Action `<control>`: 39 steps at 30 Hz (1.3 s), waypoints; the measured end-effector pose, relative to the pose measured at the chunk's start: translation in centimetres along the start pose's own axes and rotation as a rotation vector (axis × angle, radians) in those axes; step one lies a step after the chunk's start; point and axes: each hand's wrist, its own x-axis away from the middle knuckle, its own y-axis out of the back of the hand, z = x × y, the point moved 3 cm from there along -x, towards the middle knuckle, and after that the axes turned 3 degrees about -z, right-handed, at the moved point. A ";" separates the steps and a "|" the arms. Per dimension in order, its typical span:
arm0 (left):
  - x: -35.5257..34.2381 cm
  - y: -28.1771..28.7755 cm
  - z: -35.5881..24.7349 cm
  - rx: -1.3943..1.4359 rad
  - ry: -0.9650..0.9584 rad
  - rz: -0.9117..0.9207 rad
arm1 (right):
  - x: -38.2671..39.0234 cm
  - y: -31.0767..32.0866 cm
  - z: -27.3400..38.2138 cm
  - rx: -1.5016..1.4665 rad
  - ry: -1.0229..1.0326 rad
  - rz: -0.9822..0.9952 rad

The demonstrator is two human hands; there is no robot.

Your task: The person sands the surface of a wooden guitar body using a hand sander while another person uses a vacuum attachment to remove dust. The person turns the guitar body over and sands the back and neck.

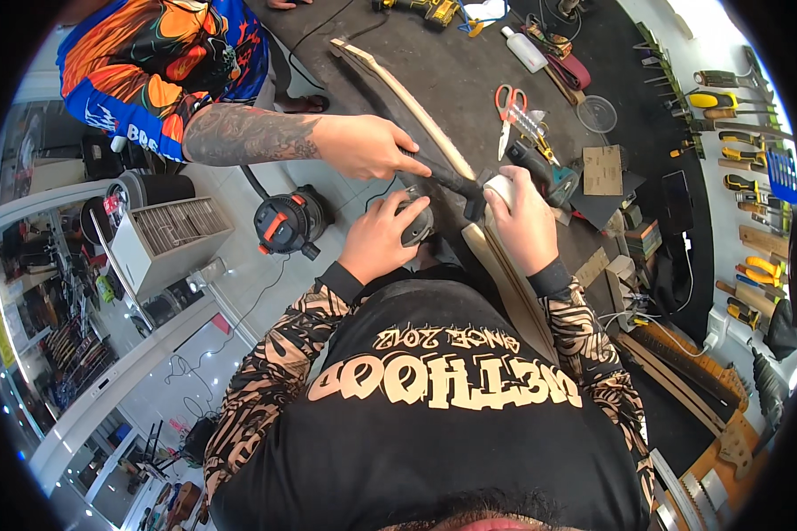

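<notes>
Wooden strip (434, 130) near bench (456, 62) edge

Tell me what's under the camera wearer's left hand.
Part of a dark, rounded tool shows beside the left hand; whatever that hand covers cannot be seen.

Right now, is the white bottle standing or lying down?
Lying down: the white bottle shows its long side, stretched out along the dark workbench.

Long pale wooden piece (425, 112), slender, running slantwise between left fingers (388, 211) and right fingers (521, 188), partly hidden midway; dark grey rounded object (419, 227), clasped under the former; white rounded object (502, 188), gripped beneath the latter
</notes>
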 end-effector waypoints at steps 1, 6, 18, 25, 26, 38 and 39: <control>0.2 0.0 0.0 0.006 0.003 -0.010 | 0.0 0.0 0.0 0.003 -0.001 0.001; 0.3 0.1 0.3 0.023 0.018 -0.010 | 0.2 -0.2 -0.1 0.016 0.012 -0.006; -1.5 -0.1 -0.1 0.036 0.009 0.015 | 0.3 0.0 0.5 0.019 -0.013 -0.005; -3.6 -1.3 -0.8 0.030 -0.083 0.043 | -0.5 0.3 -1.5 0.074 -0.073 0.023; -3.8 -1.4 -0.9 0.019 -0.105 0.053 | -0.6 0.5 -2.1 0.077 -0.069 0.018; -5.8 -1.8 -0.6 -0.009 -0.184 0.042 | -0.4 1.0 -2.3 0.060 -0.025 0.035; -5.9 -1.8 -0.6 -0.013 -0.185 0.032 | -0.4 1.0 -2.1 0.059 -0.024 0.043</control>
